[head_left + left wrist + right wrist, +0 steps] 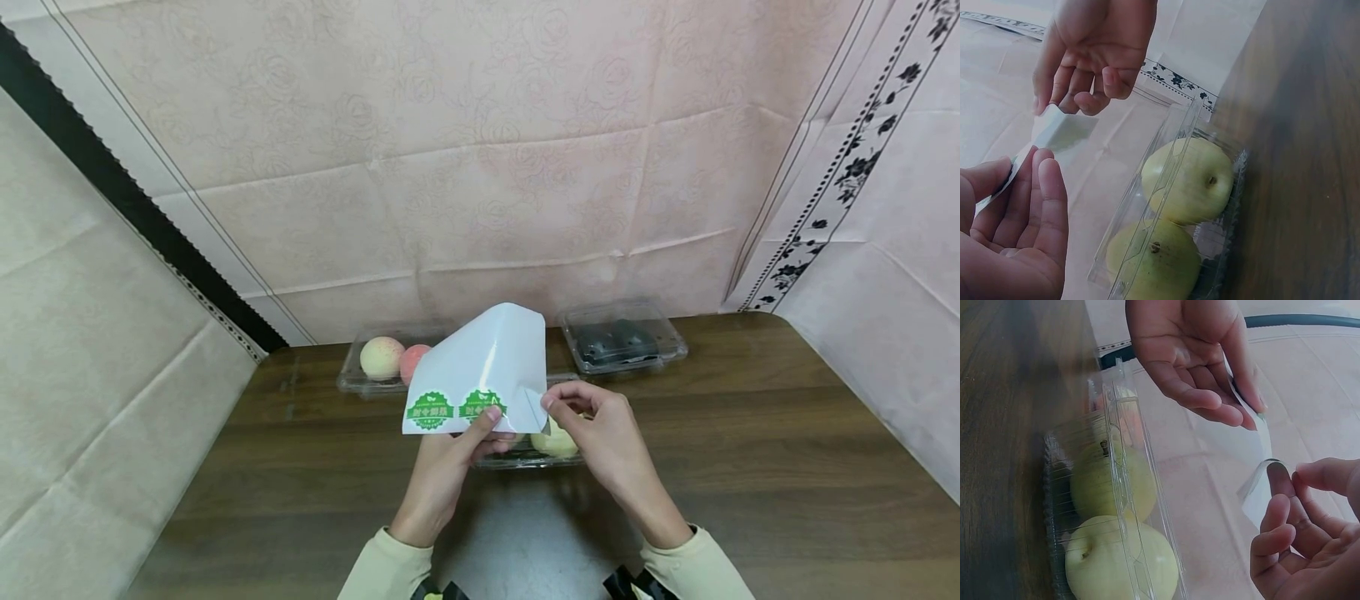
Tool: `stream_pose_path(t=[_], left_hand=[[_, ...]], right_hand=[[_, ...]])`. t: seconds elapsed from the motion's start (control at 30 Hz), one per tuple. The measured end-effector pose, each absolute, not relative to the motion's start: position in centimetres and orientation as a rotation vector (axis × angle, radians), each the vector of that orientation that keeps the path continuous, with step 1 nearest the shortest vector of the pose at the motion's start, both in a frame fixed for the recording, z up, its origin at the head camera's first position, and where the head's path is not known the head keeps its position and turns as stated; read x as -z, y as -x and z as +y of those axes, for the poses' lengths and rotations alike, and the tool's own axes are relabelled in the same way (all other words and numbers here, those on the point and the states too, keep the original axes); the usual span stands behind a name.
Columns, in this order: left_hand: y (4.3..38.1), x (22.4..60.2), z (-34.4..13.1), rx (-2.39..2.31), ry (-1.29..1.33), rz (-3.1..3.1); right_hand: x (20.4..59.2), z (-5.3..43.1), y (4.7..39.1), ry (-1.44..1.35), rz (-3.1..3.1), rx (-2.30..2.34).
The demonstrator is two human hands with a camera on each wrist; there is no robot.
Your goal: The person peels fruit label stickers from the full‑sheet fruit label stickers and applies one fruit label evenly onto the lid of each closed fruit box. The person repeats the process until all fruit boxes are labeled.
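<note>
A white sticker sheet (491, 358) with two green printed labels along its lower edge is held up in front of me. My left hand (446, 471) pinches its lower edge, thumb over the front beside a label. At the right edge, my right hand (603, 429) pinches a corner between thumb and index finger, and the sheet (1257, 494) bends there. Below both hands sits a clear plastic clamshell box (1130, 240) with round pale-green fruits (1188, 181), like apples. In the head view the sheet hides part of this box.
Behind on the left stands a clear box (348, 375) with a pale yellow ball-shaped fruit (382, 358) and a pink one (412, 363). Another clear box (667, 342) with dark contents stands back right. Fabric-covered walls (450, 167) rise around the brown wooden table (750, 433).
</note>
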State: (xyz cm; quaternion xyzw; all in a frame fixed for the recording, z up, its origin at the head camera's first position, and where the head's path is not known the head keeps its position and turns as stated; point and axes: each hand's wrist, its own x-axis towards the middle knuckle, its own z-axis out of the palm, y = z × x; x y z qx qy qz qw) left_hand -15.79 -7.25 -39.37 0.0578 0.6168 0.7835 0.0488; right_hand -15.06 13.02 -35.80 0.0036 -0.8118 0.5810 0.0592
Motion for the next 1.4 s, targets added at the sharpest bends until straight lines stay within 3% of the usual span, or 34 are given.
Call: stream_pose_path(t=[1.4], left_hand=[[16.3,39.0,-8.3,-2.322,-0.135,2.032]], right_hand=[[35.3,14.2,15.1,0.114,-2.413,-1.887]])
